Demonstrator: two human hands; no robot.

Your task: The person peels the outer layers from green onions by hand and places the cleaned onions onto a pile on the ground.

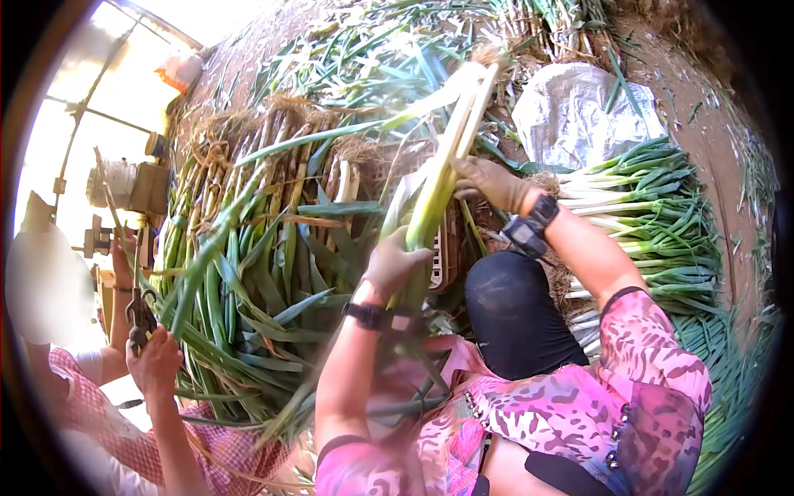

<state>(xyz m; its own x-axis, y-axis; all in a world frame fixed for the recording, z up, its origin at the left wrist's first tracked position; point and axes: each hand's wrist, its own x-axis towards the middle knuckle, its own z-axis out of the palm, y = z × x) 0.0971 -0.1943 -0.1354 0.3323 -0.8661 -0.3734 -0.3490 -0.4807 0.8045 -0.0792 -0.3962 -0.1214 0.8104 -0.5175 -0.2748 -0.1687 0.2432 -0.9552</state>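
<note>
My left hand (392,266), in a pale glove, is wrapped round the green lower part of a few leeks (432,198). Their white stalks point up and to the right, with roots at the top. My right hand (488,183), also gloved, has its fingers at the right side of the stalks. A long leaf and outer layers spread leftward from the bundle, partly smeared by motion. Beside my left hand lies a big pile of untrimmed leeks (248,306). Cleaned leeks (653,223) with white stalks lie to the right.
A plastic crate (447,252) stands behind the held leeks. White sacking (583,116) lies on the ground, with leaf scraps (347,62) farther left. At the left, another person's hand (154,364) holds a metal hook or scale. More leeks are at the top right.
</note>
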